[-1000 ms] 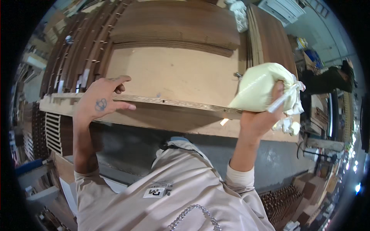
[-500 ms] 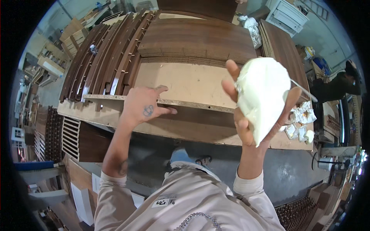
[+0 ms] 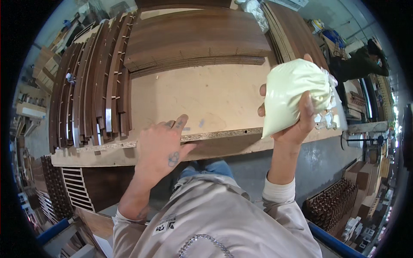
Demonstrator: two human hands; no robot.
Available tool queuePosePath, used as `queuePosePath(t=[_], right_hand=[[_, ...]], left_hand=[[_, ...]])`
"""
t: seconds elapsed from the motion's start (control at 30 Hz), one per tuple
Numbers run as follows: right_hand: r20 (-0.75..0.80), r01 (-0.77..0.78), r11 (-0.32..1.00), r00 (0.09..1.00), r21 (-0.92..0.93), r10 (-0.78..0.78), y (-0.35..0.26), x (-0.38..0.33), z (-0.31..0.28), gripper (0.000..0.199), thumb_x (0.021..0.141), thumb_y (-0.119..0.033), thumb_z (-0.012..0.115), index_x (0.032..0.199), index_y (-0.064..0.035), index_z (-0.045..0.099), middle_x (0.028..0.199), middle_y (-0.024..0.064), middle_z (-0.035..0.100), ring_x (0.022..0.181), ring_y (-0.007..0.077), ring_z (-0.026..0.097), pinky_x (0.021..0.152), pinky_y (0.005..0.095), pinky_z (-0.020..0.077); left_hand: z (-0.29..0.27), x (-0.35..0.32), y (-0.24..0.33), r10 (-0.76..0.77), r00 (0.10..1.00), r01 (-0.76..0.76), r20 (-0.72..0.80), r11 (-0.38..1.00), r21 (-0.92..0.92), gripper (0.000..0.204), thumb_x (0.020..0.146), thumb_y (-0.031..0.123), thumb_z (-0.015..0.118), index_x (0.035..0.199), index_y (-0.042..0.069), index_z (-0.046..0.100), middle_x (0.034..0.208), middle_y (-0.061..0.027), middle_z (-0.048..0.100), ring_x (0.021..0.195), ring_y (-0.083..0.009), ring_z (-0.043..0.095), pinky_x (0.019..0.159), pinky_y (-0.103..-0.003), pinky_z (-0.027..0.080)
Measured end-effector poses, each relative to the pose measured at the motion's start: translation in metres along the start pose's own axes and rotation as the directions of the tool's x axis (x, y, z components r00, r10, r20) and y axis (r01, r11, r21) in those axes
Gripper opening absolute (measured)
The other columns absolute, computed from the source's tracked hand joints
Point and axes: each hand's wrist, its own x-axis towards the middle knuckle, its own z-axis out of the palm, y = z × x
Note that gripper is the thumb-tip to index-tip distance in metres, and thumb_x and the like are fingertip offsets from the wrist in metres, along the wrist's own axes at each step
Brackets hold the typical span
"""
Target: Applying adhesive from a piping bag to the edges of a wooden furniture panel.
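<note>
Cupping a filled pale-yellow bag point(image 3: 292, 92), the right hand point(image 3: 294, 129) curls half closed above the right end of the particleboard point(image 3: 193, 96). The left hand point(image 3: 158, 148) straddles its front edge, thumb and forefinger parted; whether it grips, I cannot tell. Beyond lie stacked brown panels point(image 3: 193, 36), pegged strips point(image 3: 88, 88) leftward.

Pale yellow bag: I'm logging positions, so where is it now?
The pale yellow bag sits in the right hand, right of centre in the head view.
</note>
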Motion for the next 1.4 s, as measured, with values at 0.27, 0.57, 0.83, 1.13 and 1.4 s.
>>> queuePosePath(t=[0.27, 0.57, 0.83, 1.13, 1.4], right_hand=[[-0.237, -0.152, 0.985, 0.963, -0.079, 0.129, 0.016, -0.010, -0.002, 0.054, 0.096, -0.038, 0.051, 0.128, 0.0050, 0.047, 0.106, 0.0230, 0.063, 0.084, 0.0336, 0.068, 0.052, 0.0405, 0.0597], [-0.260, -0.160, 0.904, 0.964, -0.397, 0.056, 0.011, -0.022, 0.013, 0.051, 0.095, -0.033, 0.057, 0.129, 0.0042, 0.048, 0.104, 0.0214, 0.064, 0.082, 0.0315, 0.069, 0.054, 0.0402, 0.0589], [-0.284, -0.136, 0.875, 0.959, -0.465, -0.002, 0.013, -0.026, 0.013, 0.051, 0.094, -0.037, 0.057, 0.125, 0.0034, 0.051, 0.098, 0.0204, 0.066, 0.077, 0.0296, 0.069, 0.054, 0.0383, 0.0575], [-0.281, -0.140, 0.933, 0.959, -0.330, 0.044, 0.014, -0.022, 0.006, 0.053, 0.094, -0.039, 0.058, 0.125, 0.0037, 0.051, 0.098, 0.0215, 0.066, 0.078, 0.0330, 0.068, 0.053, 0.0375, 0.0554], [-0.270, -0.105, 0.909, 0.963, -0.402, -0.008, 0.015, -0.024, 0.005, 0.052, 0.093, -0.036, 0.059, 0.126, 0.0034, 0.051, 0.098, 0.0209, 0.066, 0.076, 0.0310, 0.069, 0.053, 0.0379, 0.0568]], left_hand=[[-0.002, -0.001, 0.006, -0.040, 0.999, 0.040, 0.004, 0.999, -0.022, 0.062, 0.070, 0.047, 0.079, 0.121, 0.016, 0.064, 0.092, -0.0050, 0.071, 0.085, -0.0276, 0.067, 0.075, -0.041, 0.049], [0.004, -0.012, 0.009, -0.053, 0.998, 0.048, -0.040, 0.992, -0.120, 0.062, 0.065, 0.031, 0.084, 0.121, 0.016, 0.064, 0.085, -0.0015, 0.068, 0.087, -0.0259, 0.064, 0.077, -0.040, 0.046], [0.006, -0.015, 0.005, -0.045, 0.999, 0.044, -0.002, 0.993, -0.107, 0.064, 0.064, 0.031, 0.083, 0.121, 0.012, 0.062, 0.085, -0.0043, 0.068, 0.085, -0.0259, 0.065, 0.073, -0.039, 0.047], [0.007, -0.013, 0.001, -0.013, 1.000, 0.014, 0.010, 0.994, -0.107, 0.064, 0.064, 0.032, 0.083, 0.121, 0.011, 0.061, 0.083, -0.0054, 0.066, 0.083, -0.0263, 0.064, 0.070, -0.040, 0.046], [0.004, -0.012, 0.004, -0.035, 0.999, 0.038, 0.029, 0.993, -0.109, 0.065, 0.064, 0.032, 0.082, 0.122, 0.013, 0.060, 0.086, -0.0026, 0.066, 0.086, -0.0250, 0.063, 0.074, -0.039, 0.044]])
